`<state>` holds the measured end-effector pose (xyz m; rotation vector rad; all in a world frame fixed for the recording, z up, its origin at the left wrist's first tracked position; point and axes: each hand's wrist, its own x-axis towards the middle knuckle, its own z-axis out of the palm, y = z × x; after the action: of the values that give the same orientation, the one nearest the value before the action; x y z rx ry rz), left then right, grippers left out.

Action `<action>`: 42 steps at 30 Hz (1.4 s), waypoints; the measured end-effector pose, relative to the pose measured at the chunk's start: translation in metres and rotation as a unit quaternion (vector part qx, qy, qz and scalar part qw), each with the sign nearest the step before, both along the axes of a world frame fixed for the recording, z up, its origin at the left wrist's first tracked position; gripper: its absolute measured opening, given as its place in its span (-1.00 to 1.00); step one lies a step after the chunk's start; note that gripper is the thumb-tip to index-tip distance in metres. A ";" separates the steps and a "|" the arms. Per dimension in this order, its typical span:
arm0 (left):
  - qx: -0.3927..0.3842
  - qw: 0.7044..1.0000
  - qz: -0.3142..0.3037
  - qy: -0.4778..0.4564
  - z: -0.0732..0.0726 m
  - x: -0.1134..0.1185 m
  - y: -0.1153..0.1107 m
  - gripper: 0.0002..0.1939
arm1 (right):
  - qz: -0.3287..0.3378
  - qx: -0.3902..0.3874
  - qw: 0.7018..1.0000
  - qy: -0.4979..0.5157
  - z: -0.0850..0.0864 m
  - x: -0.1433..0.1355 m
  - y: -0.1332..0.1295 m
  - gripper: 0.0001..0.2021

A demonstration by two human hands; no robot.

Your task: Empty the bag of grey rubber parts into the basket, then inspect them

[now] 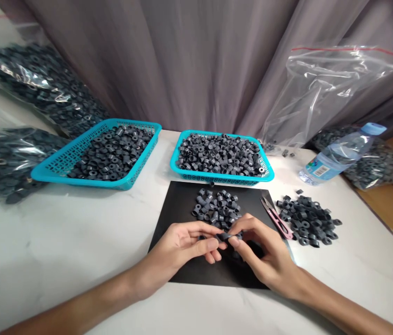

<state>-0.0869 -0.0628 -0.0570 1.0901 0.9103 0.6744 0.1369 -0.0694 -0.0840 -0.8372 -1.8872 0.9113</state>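
Both hands meet over a black mat [182, 265]. Between the fingertips of my left hand [189, 244] is a small dark grey ring-shaped piece [223, 237]. The thumb and index finger of my right hand [264, 246] pinch the same piece from the other side, partly covering it. A second dark bit shows between the left thumb and fingers. Just beyond the hands lies a loose pile of similar pieces [217, 204] on the mat. Pink thread snips [278, 218], blades pointing away, rest at the mat's right edge.
Behind the mat stands a turquoise basket [224, 177] full of pieces, with another turquoise basket [119, 183] to its left. A larger heap [309, 221] lies right of the snips. A water bottle [343, 156] and bagged pieces [384, 163] sit farther right; filled plastic bags [11, 158] crowd the left.
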 end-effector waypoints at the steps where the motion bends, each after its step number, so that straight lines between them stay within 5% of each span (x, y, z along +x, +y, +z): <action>1: -0.002 1.000 0.001 -0.001 0.000 0.000 0.000 -0.74 | -0.007 -0.007 1.000 0.008 0.000 0.000 0.000 -0.88; 6: -0.029 0.999 -0.009 -0.019 0.007 0.000 0.001 -0.73 | -0.001 -0.066 0.998 0.018 0.009 0.009 0.008 -0.93; 14: -0.095 0.991 -0.006 -0.094 0.013 -0.001 -0.002 -0.73 | 0.114 -0.143 0.974 -0.136 0.046 0.034 0.026 -0.92; 21: -0.112 0.987 -0.019 -0.117 0.012 -0.003 -0.002 -0.74 | 0.142 -0.163 0.928 -0.303 0.054 0.036 0.025 -0.94; 26: -0.120 0.986 -0.013 -0.113 0.011 -0.004 -0.004 -0.71 | 0.172 -0.198 0.910 -0.322 0.060 0.037 0.023 -0.83; 34: -0.136 0.988 0.021 -0.075 0.014 -0.003 0.001 -0.68 | 0.229 -0.073 0.925 -0.295 0.051 0.028 0.026 -0.82; 42: -0.129 0.984 0.084 -0.092 0.012 -0.003 0.006 -0.81 | 0.141 -0.040 0.969 -0.199 0.047 0.029 0.027 -0.85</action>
<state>-0.0898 -0.0570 -0.0454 0.7127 0.9082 0.7597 0.1657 -0.0421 -0.0374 -0.8625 -2.3758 1.0561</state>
